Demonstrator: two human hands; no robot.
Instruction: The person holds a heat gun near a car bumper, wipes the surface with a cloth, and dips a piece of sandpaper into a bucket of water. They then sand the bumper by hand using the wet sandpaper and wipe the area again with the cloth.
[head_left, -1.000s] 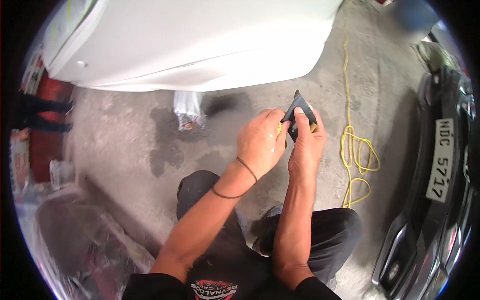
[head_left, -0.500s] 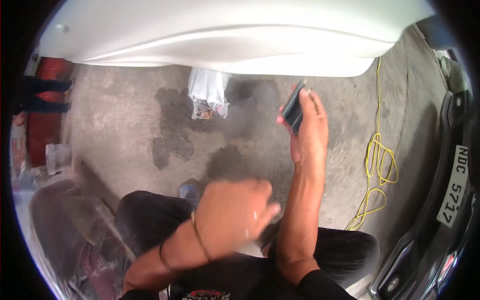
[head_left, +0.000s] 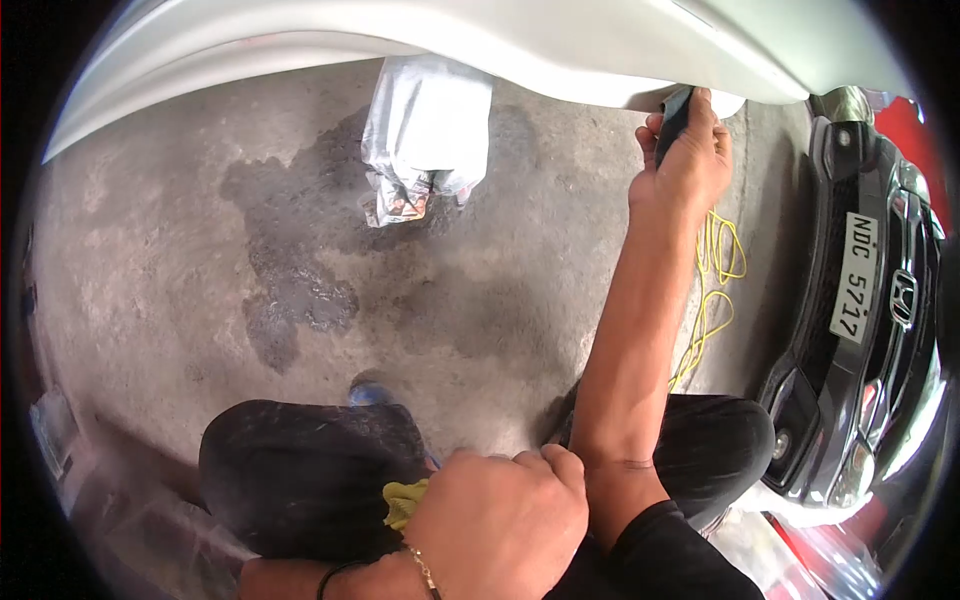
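My right hand (head_left: 685,165) is raised and grips a dark folded piece of sandpaper (head_left: 675,118) against the lower edge of a white car body panel (head_left: 560,75). The fingertips lie close to that edge, partly behind the sheet. Low in front of my body, my left hand (head_left: 505,525) is closed in a fist, back of the hand up. A crumpled yellow cloth (head_left: 403,503) sticks out at the fist's left side. The part inside the fingers is hidden.
A white plastic bag (head_left: 430,125) lies on the concrete floor (head_left: 520,330) under the panel, beside dark wet patches. A yellow cord (head_left: 705,310) is loosely coiled at the right. Beyond it is a dark car front (head_left: 875,270) with a licence plate.
My right hand has moved up and right, bringing the sandpaper to the panel edge. My left hand has dropped lower and closed, and the yellow cloth now shows beside it. The view has shifted right.
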